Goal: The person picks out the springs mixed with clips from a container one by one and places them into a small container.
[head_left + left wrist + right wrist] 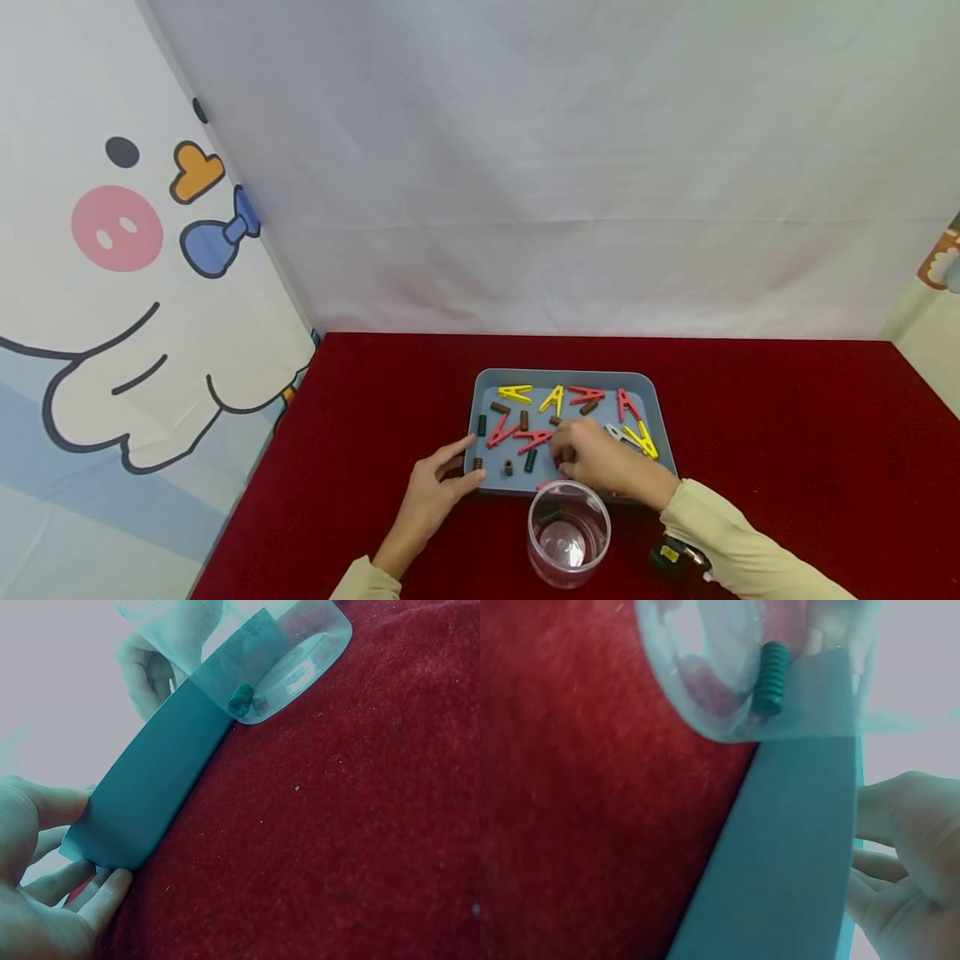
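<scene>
Checking from my remote post, I record the left hand (pixel 433 493) with its fingers spread, touching the near left corner of the tray (pixel 540 378). The right hand (pixel 596 454) reaches into the tray's near middle, fingers bent downward; what they pinch, if anything, I cannot tell. In the tray lie 3 yellow clips (pixel 514 392), several red clips (pixel 587 395), 1 pale clip (pixel 619 436) just right of that hand, scattered brown springs (pixel 500 407) and 2 dark green springs (pixel 530 461). On the tray's near side stands a clear jar (pixel 543 569), upright, with 1 further green spring (pixel 770 679) inside. Tray and jar rest on a red cloth (pixel 390 400); a white sheet (pixel 570 167) hangs at the far side.
</scene>
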The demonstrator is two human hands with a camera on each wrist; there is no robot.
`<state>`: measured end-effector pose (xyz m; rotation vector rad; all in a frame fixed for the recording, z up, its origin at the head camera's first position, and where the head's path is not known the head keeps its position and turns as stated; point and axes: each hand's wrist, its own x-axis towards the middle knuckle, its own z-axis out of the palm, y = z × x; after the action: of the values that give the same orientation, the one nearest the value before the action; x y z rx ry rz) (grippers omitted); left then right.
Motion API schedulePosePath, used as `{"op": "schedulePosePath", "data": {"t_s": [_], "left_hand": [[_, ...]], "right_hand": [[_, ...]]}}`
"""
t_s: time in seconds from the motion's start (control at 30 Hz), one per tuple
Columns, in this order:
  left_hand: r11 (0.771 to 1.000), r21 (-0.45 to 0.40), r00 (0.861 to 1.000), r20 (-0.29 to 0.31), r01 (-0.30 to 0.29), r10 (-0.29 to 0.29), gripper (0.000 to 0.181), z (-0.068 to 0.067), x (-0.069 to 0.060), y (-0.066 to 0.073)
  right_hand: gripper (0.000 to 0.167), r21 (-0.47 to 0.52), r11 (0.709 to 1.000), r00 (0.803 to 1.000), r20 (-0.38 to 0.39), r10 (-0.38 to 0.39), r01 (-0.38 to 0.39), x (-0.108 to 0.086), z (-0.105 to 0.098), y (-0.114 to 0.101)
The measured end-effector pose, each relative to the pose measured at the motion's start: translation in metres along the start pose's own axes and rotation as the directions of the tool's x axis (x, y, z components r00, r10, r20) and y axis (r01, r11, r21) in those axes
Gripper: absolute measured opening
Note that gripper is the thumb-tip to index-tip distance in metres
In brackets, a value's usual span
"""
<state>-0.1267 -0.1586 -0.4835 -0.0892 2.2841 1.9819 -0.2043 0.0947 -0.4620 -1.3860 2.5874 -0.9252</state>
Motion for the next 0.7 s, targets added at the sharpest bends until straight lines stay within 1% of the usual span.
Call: {"op": "schedulePosePath", "data": {"t_s": [0.07,0.17,0.2,0.3,0.47,0.57,0.7], "left_hand": [[1.0,0.0,1.0,0.006,0.002,-0.002,0.055,0.0,-0.002,0.005],[1.0,0.002,1.0,0.006,0.001,-0.001,0.055,-0.001,-0.002,0.005],[1.0,0.005,1.0,0.004,-0.001,0.001,0.055,-0.001,0.0,0.0],[1.0,0.012,1.0,0.001,-0.007,0.007,0.055,-0.002,0.002,-0.006],[1.0,0.015,1.0,0.003,-0.023,0.023,0.056,-0.004,-0.001,-0.007],[0.999,0.016,1.0,0.003,-0.028,0.028,0.056,-0.005,-0.003,-0.006],[1.0,0.015,1.0,0.008,-0.025,0.024,0.055,-0.006,-0.006,-0.005]], "right_hand": [[0.017,0.041,0.999,0.999,-0.02,0.025,-0.024,-0.002,-0.001,-0.001],[0.019,0.081,0.995,0.997,-0.05,0.059,-0.054,-0.005,-0.002,-0.001],[0.019,0.096,0.993,0.996,-0.058,0.068,-0.062,-0.006,-0.002,-0.001],[0.018,0.139,0.986,0.992,-0.068,0.102,-0.092,-0.01,-0.004,-0.002],[0.017,0.224,0.962,0.981,-0.072,0.177,-0.157,-0.017,-0.007,-0.007],[0.016,0.253,0.953,0.977,-0.088,0.196,-0.169,-0.02,-0.009,-0.01],[0.015,0.295,0.944,0.976,-0.109,0.19,-0.151,-0.024,-0.011,-0.015]]}}
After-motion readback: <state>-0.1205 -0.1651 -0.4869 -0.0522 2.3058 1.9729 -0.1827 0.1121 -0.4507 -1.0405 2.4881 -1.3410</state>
